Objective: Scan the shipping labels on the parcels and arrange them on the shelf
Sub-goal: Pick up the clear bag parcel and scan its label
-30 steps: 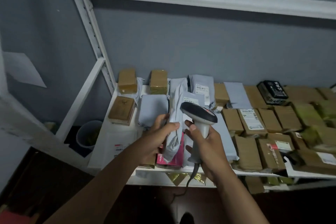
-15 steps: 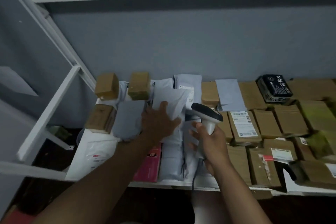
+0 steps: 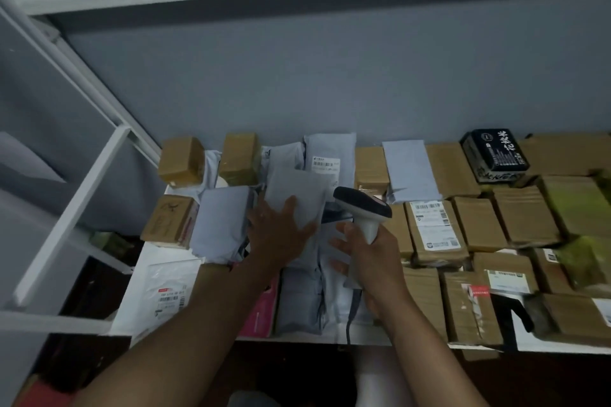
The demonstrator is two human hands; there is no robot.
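Parcels (image 3: 433,228) crowd the shelf (image 3: 363,339); open air above them

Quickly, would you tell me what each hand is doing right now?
Left hand: open, fingers flat on a grey mailer.
Right hand: gripping the barcode scanner handle.

mailers (image 3: 297,198) left | boxes (image 3: 476,225) right (shelf (image 3: 363,339) beneath); scanner (image 3: 363,211) between

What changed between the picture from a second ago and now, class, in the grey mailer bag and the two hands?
The left hand carried the grey plastic mailer bag forward from in front of the scanner and laid it on the white metal shelf among the other bags; its fingers now lie flat on it. The right hand still grips the grey handheld barcode scanner. The brown cardboard boxes stayed put.
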